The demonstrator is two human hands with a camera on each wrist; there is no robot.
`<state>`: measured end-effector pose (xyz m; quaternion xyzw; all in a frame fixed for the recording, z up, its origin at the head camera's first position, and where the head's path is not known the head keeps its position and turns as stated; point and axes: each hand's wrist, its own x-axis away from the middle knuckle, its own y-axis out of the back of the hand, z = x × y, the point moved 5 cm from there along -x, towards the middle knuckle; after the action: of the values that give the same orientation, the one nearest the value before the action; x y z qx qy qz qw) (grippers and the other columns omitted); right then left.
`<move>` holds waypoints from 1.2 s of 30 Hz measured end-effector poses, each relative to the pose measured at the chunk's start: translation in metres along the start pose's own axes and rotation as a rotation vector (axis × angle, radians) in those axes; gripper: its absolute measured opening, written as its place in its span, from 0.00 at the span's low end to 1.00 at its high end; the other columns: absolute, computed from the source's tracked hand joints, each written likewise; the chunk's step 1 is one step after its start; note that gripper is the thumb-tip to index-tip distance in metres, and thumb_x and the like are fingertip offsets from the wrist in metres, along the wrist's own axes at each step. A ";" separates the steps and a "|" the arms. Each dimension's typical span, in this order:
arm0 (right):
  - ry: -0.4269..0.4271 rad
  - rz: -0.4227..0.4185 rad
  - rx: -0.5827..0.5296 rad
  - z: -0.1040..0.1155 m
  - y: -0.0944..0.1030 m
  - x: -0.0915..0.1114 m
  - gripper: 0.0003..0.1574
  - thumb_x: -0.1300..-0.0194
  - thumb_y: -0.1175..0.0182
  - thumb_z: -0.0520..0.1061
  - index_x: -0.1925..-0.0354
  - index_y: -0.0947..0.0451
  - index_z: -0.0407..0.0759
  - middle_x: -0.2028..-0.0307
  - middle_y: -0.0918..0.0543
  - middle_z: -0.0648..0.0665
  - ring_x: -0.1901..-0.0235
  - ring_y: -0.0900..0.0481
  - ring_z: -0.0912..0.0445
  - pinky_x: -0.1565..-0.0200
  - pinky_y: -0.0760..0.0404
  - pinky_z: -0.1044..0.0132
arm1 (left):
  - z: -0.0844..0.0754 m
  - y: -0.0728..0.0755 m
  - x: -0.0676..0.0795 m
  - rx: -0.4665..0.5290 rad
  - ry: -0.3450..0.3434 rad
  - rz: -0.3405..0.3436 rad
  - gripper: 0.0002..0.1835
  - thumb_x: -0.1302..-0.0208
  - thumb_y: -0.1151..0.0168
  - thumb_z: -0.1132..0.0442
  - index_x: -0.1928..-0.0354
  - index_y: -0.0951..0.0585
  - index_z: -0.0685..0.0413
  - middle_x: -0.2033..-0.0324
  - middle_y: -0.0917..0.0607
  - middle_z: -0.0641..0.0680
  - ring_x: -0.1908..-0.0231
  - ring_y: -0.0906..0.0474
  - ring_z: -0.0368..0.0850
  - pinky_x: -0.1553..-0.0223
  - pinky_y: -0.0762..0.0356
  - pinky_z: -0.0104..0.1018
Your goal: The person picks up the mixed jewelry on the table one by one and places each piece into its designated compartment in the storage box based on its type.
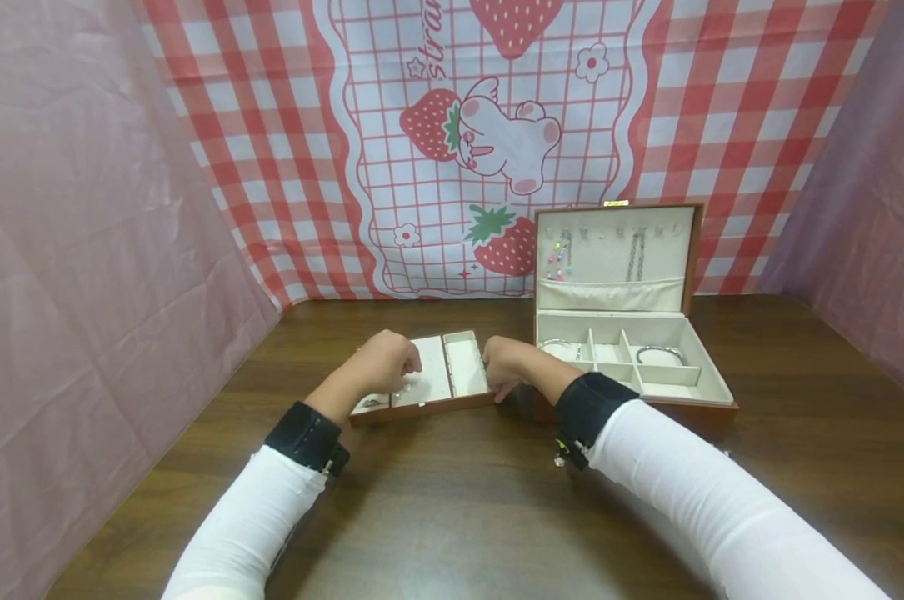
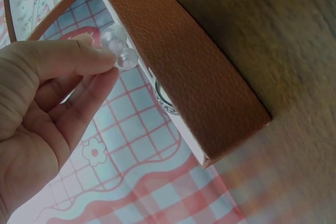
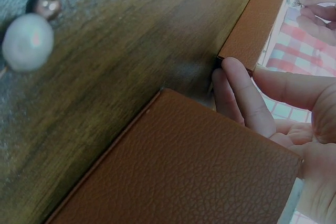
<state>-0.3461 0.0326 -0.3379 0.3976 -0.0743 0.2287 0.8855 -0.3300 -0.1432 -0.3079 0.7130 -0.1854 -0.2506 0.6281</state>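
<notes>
My left hand [image 1: 382, 364] is over the brown shallow tray [image 1: 422, 407]. Thumb and fingertips pinch a small piece of jewelry with clear round beads [image 2: 114, 38], right at the tray's rim in the left wrist view. In the tray's left compartment lies a silvery ring-shaped piece [image 2: 167, 98]. At the tray's right end, my right hand [image 1: 506, 364] grips the corner, its thumb on one side and fingers [image 3: 245, 95] on the other. The pale right compartment [image 1: 465, 363] of the tray is visible between the hands.
Right of the tray stands an open jewelry box [image 1: 695, 415], with necklaces [image 1: 636, 254] on its raised lid and a silvery bracelet [image 1: 660, 353] in a compartment. A pearl [image 3: 28, 42] looms large in the right wrist view. A checked strawberry cloth [image 1: 294, 167] hangs behind the wooden table [image 1: 452, 517].
</notes>
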 end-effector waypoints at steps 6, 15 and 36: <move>-0.003 -0.002 0.002 0.000 0.000 -0.001 0.42 0.52 0.52 0.20 0.35 0.42 0.19 0.41 0.32 0.23 0.67 0.13 0.42 0.70 0.15 0.64 | -0.003 -0.001 -0.004 -0.054 0.031 0.037 0.12 0.53 0.34 0.79 0.68 0.14 0.57 0.74 0.17 0.48 0.68 0.21 0.43 0.61 0.20 0.37; -0.018 -0.010 0.015 0.000 -0.001 -0.002 0.42 0.52 0.51 0.20 0.35 0.41 0.20 0.43 0.30 0.25 0.68 0.13 0.43 0.71 0.15 0.64 | -0.010 -0.004 -0.012 -0.106 0.010 0.069 0.13 0.53 0.37 0.81 0.69 0.15 0.56 0.72 0.18 0.47 0.67 0.23 0.44 0.59 0.21 0.38; -0.013 -0.020 0.036 0.001 -0.001 0.000 0.41 0.52 0.50 0.20 0.36 0.39 0.20 0.42 0.30 0.23 0.69 0.13 0.44 0.71 0.16 0.65 | -0.016 0.011 -0.010 0.277 -0.057 -0.002 0.09 0.50 0.31 0.75 0.65 0.14 0.62 0.73 0.14 0.48 0.69 0.18 0.40 0.65 0.19 0.29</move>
<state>-0.3462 0.0316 -0.3380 0.4158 -0.0720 0.2183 0.8799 -0.3278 -0.1260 -0.2941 0.7856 -0.2354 -0.2434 0.5178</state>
